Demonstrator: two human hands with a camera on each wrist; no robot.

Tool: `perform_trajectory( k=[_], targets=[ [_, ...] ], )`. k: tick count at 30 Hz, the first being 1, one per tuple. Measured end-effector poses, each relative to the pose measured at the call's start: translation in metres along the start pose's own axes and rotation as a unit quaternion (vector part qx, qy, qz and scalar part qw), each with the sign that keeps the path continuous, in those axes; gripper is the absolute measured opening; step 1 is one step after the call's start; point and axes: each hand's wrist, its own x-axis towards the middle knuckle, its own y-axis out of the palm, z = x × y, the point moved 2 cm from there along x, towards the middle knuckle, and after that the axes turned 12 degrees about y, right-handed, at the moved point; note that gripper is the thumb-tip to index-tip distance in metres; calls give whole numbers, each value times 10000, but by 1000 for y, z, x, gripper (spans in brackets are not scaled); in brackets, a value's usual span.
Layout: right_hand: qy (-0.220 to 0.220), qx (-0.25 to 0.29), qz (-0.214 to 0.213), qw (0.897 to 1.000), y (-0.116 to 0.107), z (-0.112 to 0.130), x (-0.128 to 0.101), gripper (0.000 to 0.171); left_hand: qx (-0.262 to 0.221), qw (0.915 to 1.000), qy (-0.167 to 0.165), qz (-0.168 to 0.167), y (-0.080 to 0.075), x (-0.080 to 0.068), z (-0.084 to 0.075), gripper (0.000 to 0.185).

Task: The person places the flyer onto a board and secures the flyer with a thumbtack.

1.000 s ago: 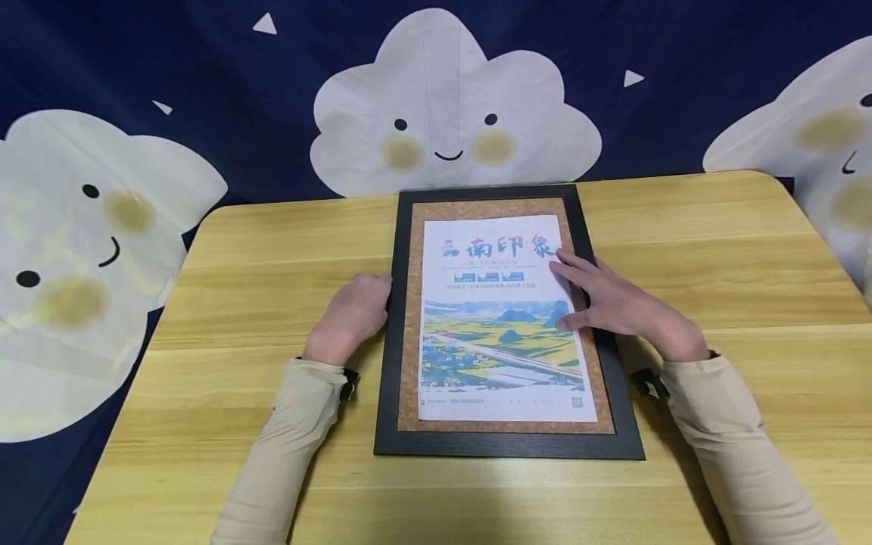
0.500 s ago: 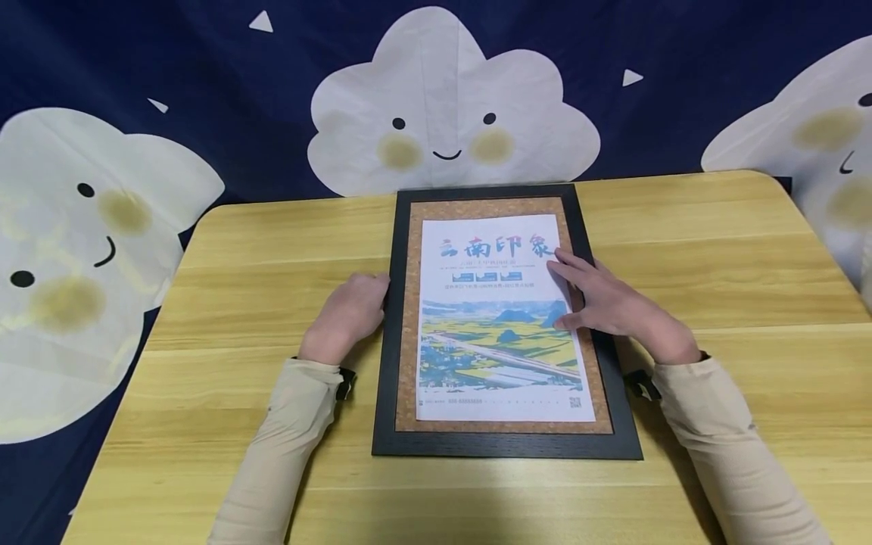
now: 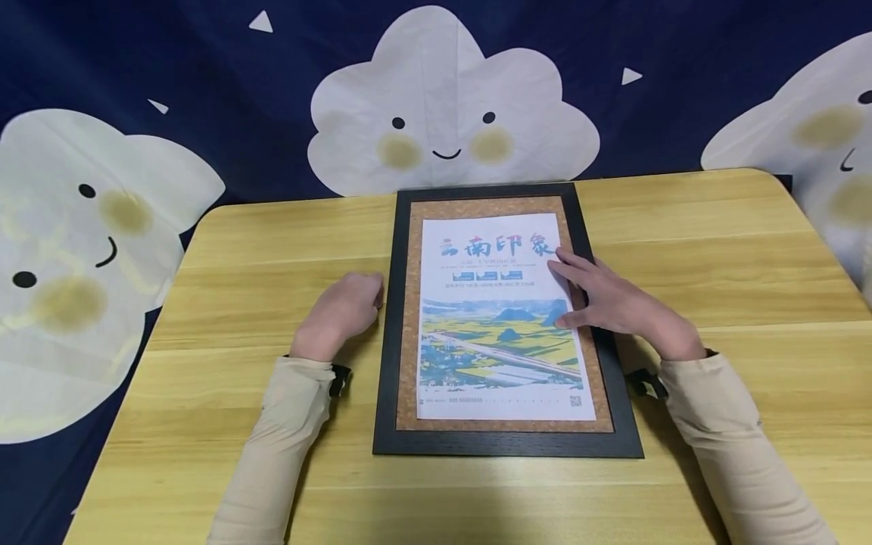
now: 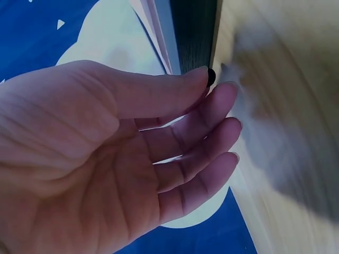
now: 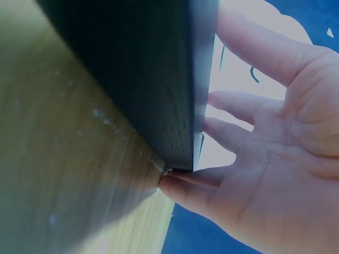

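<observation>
A black wooden picture frame (image 3: 507, 443) with a brown cork-like mat lies flat in the middle of the light wooden table (image 3: 238, 250), its long sides running away from the person. Inside it sits a white printed poster (image 3: 500, 333) with coloured characters at the top and a landscape of yellow fields below.

The right hand (image 3: 609, 303) rests across the frame's right edge, fingers (image 3: 565, 266) straight and spread flat on the poster's right side; its grip is apart, clamped on nothing.

The left hand (image 3: 344, 310) lies on the table just beside the frame's left edge. Its fingers (image 4: 212, 114) are loosely curled, the grip relaxed and holding nothing; the left wrist view shows the fingertips close to the frame's dark side, though whether they touch cannot be told.

Behind the table hangs a dark blue cloth (image 3: 225, 83) printed with smiling white clouds.
</observation>
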Motion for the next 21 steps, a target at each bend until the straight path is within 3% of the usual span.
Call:
perform_trajectory(
  k=[21],
  targets=[
    [-150, 62, 36, 9999, -1, -3, 0, 96, 109, 9980, 231, -576, -14, -4, 1, 14]
  ],
)
